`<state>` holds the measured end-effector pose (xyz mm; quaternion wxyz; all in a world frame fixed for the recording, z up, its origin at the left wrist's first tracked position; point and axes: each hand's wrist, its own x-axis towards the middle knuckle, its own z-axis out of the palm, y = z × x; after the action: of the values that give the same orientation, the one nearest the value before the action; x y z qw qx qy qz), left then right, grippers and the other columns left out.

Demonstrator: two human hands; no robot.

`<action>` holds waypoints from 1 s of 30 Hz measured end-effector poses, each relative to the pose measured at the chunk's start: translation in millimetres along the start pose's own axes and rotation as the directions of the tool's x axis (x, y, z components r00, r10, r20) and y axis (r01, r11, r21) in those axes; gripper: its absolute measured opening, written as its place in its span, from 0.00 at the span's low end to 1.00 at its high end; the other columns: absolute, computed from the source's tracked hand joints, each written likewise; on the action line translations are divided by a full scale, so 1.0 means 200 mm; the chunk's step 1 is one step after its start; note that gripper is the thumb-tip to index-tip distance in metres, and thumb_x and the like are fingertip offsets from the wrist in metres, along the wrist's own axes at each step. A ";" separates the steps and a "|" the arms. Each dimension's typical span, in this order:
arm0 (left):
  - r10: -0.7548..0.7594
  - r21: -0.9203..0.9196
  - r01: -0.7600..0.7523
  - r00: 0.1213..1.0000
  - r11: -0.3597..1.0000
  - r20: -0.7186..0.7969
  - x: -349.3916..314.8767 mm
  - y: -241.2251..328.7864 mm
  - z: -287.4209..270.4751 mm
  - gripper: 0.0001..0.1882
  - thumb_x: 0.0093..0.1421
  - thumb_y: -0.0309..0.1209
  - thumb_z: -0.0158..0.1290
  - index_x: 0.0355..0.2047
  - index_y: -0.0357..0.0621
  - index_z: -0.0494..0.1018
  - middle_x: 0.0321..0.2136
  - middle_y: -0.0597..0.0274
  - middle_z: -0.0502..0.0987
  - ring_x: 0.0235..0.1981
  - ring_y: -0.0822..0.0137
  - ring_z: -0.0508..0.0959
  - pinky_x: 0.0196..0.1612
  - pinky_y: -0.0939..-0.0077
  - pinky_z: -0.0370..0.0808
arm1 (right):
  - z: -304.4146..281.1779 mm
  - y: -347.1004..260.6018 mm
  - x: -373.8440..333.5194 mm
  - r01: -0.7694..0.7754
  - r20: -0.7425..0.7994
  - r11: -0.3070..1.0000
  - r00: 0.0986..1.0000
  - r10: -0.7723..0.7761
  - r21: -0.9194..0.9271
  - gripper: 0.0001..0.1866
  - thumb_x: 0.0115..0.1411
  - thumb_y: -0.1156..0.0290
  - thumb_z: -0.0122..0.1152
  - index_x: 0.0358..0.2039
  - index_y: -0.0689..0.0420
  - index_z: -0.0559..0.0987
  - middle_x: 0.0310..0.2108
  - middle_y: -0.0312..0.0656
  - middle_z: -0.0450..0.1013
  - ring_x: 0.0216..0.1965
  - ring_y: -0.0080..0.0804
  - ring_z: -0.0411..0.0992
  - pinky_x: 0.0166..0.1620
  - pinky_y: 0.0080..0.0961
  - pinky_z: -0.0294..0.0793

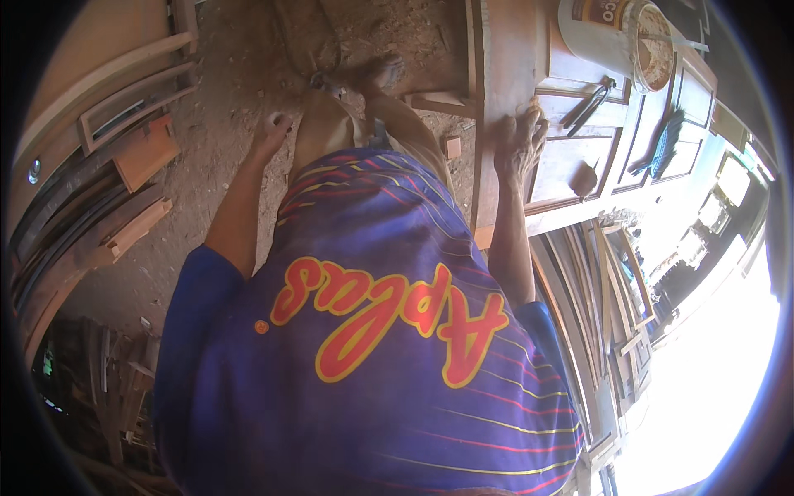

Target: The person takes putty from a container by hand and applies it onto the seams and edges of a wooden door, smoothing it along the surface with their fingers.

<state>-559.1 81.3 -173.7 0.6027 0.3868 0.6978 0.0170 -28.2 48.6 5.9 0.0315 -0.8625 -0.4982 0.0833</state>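
My left hand [275, 132] hangs beside my left leg above the dusty floor, its fingers loosely curled and nothing visible in them. On the right, my right hand [521, 142] rests on the edge board of a brown panelled wooden door [506, 62], fingers bent. A small pale tan thing [529, 110] shows at its fingertips, too small to name. Just beyond this hand, a dark long-handled tool [589, 107] like pincers lies on the door. A rounded brown object [584, 179] sits on a nearer panel.
A white bucket [595, 26] with pale brown residue stands on the door's far part, near a blue checked cloth [662, 145]. Wooden frames and boards [136, 153] are stacked at left, more wood strips [579, 281] at right. A small wood block [452, 147] lies on the floor.
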 end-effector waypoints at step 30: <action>-0.025 0.022 0.023 0.994 0.999 0.107 0.01 -0.01 -0.04 0.29 0.67 0.48 0.57 0.57 0.36 0.78 0.46 0.57 0.85 0.45 0.65 0.83 0.48 0.67 0.79 | -0.04 0.16 0.09 0.023 -0.116 0.984 0.993 -0.002 0.178 0.31 0.70 0.68 0.52 0.73 0.55 0.66 0.72 0.57 0.63 0.74 0.67 0.55 0.73 0.57 0.58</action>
<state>-567.0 84.6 -173.4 0.6353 0.3849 0.6693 -0.0184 9.0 47.6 7.0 0.1382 -0.8564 -0.4913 0.0775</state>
